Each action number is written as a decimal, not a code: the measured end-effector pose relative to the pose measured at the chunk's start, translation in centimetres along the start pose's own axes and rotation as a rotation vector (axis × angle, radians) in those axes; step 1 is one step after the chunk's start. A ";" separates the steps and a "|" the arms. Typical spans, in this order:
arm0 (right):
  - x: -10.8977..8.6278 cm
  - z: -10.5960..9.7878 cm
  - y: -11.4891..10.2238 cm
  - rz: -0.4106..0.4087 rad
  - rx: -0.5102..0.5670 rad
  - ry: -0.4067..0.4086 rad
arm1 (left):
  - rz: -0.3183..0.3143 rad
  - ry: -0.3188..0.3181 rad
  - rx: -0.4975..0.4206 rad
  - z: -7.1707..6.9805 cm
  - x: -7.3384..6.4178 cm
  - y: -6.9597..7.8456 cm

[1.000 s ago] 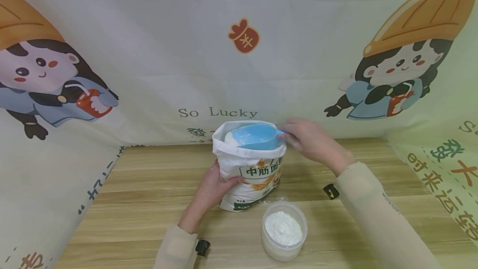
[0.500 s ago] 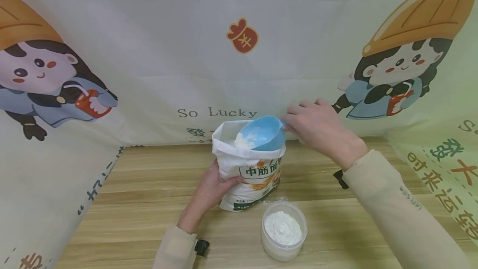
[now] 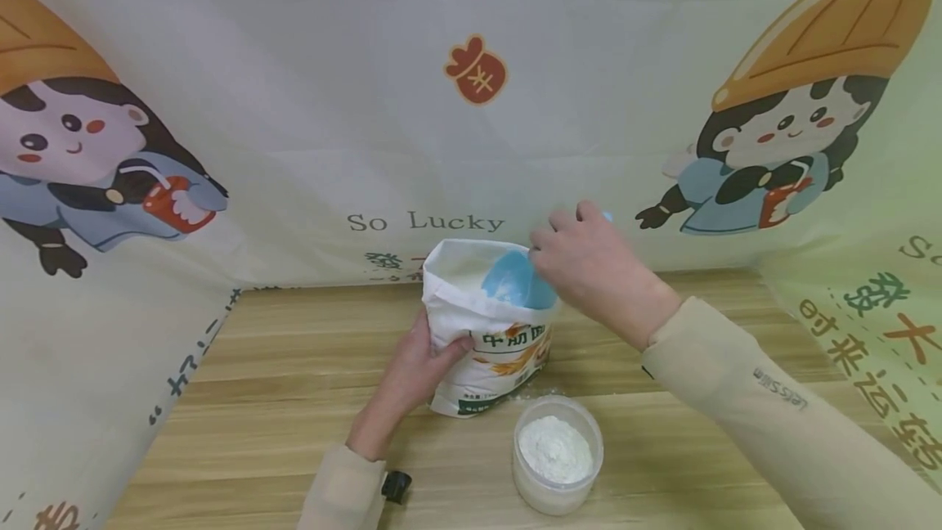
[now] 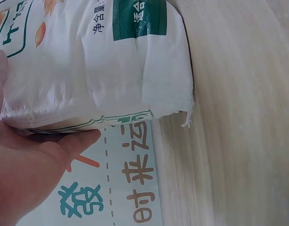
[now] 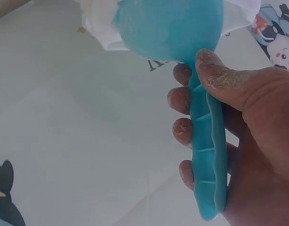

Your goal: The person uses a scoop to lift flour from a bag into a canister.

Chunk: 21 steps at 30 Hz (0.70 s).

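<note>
A white flour bag point(image 3: 489, 358) stands upright on the wooden table with its mouth open. My left hand point(image 3: 412, 366) holds it by the left side, thumb across the front; the left wrist view shows fingers point(image 4: 80, 141) behind the bag's edge. My right hand point(image 3: 589, 268) is above the bag's right rim. It grips a blue scoop point(image 3: 509, 278) by the handle, and in the right wrist view the fingers wrap round that ribbed handle point(image 5: 205, 150). The scoop's bowl tilts down into the bag's mouth. Flour dusts the right thumb point(image 5: 219, 77).
A round clear tub point(image 3: 557, 493) with white flour point(image 3: 555, 448) heaped inside stands in front of the bag. A little spilled flour lies between them on the table point(image 3: 280, 399). A printed cloth point(image 3: 368, 105) hangs close behind the bag.
My right hand has risen, then come left, tipping the scoop downward into the bag. Flour seen in the scoop earlier has largely left it. The left hand keeps its hold.
</note>
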State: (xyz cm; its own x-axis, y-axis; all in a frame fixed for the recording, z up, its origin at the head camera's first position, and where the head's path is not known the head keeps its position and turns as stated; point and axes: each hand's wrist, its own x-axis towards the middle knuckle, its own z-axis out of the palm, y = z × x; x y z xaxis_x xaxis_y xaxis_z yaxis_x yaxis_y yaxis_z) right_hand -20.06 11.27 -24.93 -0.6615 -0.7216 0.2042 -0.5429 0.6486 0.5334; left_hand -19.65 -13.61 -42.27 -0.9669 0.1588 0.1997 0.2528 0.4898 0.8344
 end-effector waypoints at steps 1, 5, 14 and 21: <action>0.1 0.1 -0.1 -0.004 0.003 -0.002 | -0.003 -0.002 -0.002 0.0 0.0 0.0; 0.5 0.6 -0.3 -0.018 0.025 0.002 | -0.003 -0.010 -0.014 -0.1 0.0 0.0; 1.0 2.2 -0.6 0.009 0.179 -0.041 | 0.007 -0.014 0.001 -0.1 0.0 0.1; 1.6 3.2 -0.8 0.011 0.277 -0.082 | 0.012 -0.018 0.017 -0.2 0.0 0.0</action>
State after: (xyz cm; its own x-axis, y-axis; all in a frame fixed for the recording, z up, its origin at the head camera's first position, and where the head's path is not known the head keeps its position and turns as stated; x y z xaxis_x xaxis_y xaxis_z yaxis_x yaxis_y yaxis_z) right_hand -22.30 10.38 -27.64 -0.7020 -0.6991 0.1355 -0.6484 0.7062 0.2844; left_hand -19.68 -13.75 -42.13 -0.9630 0.1803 0.2004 0.2654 0.5025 0.8228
